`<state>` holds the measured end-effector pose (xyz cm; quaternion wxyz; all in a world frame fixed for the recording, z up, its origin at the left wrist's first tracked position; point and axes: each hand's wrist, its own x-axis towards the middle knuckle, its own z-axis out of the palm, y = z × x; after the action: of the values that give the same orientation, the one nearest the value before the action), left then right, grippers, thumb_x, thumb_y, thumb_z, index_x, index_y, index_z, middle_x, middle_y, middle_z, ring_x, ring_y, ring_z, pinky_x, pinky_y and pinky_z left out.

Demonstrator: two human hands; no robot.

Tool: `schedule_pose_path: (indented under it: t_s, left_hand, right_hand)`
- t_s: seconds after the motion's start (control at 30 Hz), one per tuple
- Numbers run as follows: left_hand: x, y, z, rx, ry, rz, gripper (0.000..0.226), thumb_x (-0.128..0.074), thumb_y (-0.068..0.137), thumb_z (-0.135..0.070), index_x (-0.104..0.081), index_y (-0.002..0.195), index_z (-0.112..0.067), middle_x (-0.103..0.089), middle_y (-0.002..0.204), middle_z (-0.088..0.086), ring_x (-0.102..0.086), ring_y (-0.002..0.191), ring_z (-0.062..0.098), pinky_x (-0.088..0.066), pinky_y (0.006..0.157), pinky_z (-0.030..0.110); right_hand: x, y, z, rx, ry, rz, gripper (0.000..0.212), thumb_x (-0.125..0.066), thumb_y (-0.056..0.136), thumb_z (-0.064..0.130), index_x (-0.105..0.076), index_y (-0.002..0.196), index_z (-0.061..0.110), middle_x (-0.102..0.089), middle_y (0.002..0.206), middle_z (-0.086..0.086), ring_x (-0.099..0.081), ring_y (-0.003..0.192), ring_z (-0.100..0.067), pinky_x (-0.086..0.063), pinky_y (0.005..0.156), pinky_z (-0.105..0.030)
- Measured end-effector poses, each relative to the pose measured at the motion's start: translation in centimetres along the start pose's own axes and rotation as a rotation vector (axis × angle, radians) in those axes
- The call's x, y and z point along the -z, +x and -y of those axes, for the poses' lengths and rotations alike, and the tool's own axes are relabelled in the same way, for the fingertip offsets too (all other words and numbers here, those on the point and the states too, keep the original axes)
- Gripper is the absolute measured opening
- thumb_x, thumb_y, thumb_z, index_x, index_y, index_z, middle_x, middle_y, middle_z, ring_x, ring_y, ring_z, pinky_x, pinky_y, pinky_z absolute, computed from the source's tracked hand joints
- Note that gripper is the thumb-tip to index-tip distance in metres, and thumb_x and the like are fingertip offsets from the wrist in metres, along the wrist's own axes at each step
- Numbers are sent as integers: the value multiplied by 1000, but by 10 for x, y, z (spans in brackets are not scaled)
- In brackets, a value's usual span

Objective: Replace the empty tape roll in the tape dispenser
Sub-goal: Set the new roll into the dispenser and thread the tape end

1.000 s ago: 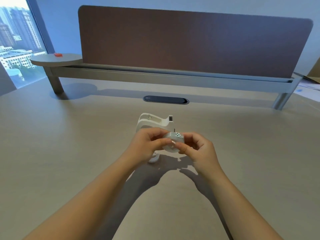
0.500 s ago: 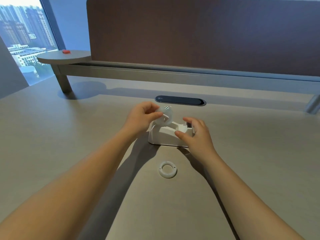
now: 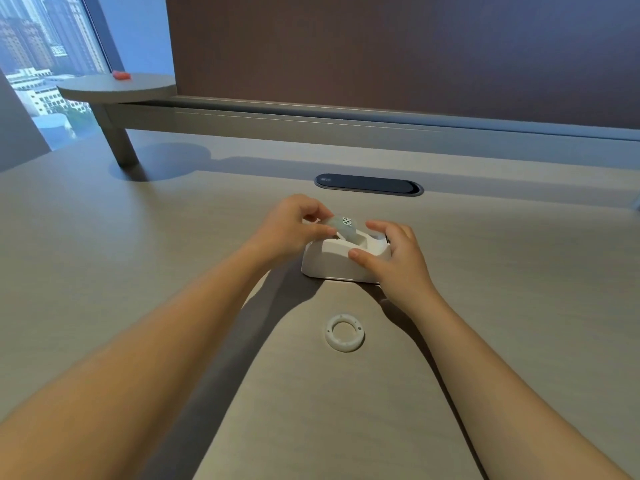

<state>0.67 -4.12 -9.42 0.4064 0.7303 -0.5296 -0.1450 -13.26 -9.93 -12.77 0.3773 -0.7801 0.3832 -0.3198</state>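
Note:
A white tape dispenser (image 3: 332, 263) stands on the beige desk (image 3: 138, 271) in the middle of the view. My left hand (image 3: 294, 226) pinches a translucent tape roll (image 3: 344, 228) with a white hub, held tilted in the dispenser's cradle opening. My right hand (image 3: 394, 258) grips the dispenser's right end, thumb on its near side and fingers over the cutter end. An empty white core ring (image 3: 344, 333) lies flat on the desk nearer to me, apart from both hands.
A dark oval cable grommet (image 3: 369, 184) sits in the desk behind the dispenser. Further back runs a grey rail on a leg (image 3: 119, 147) below a brown divider panel (image 3: 381, 53). A round shelf (image 3: 117, 85) at left carries a small red object (image 3: 121, 75).
My left hand has lowered the tape roll from above the dispenser into its cradle. My right hand has closed around the dispenser's right end. The core ring has not moved.

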Motion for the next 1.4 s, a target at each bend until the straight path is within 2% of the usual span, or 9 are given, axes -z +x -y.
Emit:
schedule_pose_path:
  t_s: [0.13, 0.23, 0.4, 0.57, 0.7, 0.9, 1.1, 1.27, 1.4]
  left_hand:
    - [2, -1, 0, 49, -108, 70, 19, -59, 78, -13, -64, 96, -6, -56, 94, 4, -49, 89, 17, -43, 78, 29]
    - [4, -3, 0, 99, -242, 136, 13, -53, 83, -19, -61, 90, -11, -59, 85, -1, -52, 81, 11, -43, 74, 20]
    - [-3, -1, 5, 163, -339, 102, 16, -49, 84, -20, -57, 70, -19, -56, 76, -3, -50, 77, 14, -44, 73, 26]
    - [-8, -1, 7, 159, -402, 93, 18, -50, 84, -16, -55, 68, -21, -55, 74, -4, -50, 70, 8, -43, 67, 20]
    - [-8, 0, 8, 153, -399, 108, 4, -51, 84, -19, -54, 85, -18, -54, 82, -8, -51, 77, 7, -45, 75, 23]
    - [-2, 0, 7, 215, -432, 140, 27, -53, 83, -21, -47, 110, -18, -53, 100, -5, -49, 101, 19, -40, 96, 34]
    - [3, -8, 9, 146, -323, 132, 40, -52, 83, -20, -44, 121, -12, -48, 121, 2, -45, 107, 16, -38, 94, 29]
    - [3, -17, 16, 156, -335, 147, 46, -58, 79, -13, -44, 122, -9, -48, 133, 12, -47, 112, 19, -39, 92, 29]
    - [3, -19, 18, 163, -329, 139, 44, -59, 78, -13, -46, 120, -9, -50, 131, 12, -47, 107, 17, -41, 89, 29]
  right_hand:
    - [0, 0, -1, 2, 15, 1, 49, -64, 78, 24, -45, 122, 18, -42, 130, -9, -40, 115, -21, -44, 99, -44]
    - [0, 0, -2, 4, 19, 0, 47, -65, 77, 25, -47, 120, 19, -43, 128, -8, -40, 115, -21, -44, 99, -46]
    - [-1, 0, -2, -3, 18, 8, 45, -64, 78, 26, -47, 119, 19, -42, 129, -8, -41, 115, -22, -45, 98, -47]
    - [-2, 1, -1, -19, -21, 24, 43, -63, 79, 26, -48, 118, 20, -39, 131, -8, -39, 117, -24, -47, 96, -49]
    - [-2, 1, 2, -41, -20, 39, 40, -62, 79, 26, -49, 117, 21, -38, 132, -8, -39, 118, -25, -47, 95, -49]
    - [17, 3, 11, -47, 24, 123, 39, -58, 83, 27, -49, 120, 18, -43, 133, -7, -40, 109, -16, -34, 86, -27]
    - [17, 12, 37, 135, -183, 56, 30, -49, 89, 20, -54, 117, 11, -51, 129, -10, -44, 117, -22, -35, 91, -29]
    - [8, 13, 45, 161, -231, 108, 25, -49, 88, 18, -62, 105, 4, -65, 110, -15, -50, 88, -17, -41, 78, -30]
    - [10, 15, 49, 156, -254, 35, 19, -56, 85, 15, -66, 96, 4, -67, 102, -15, -51, 82, -17, -42, 73, -29]
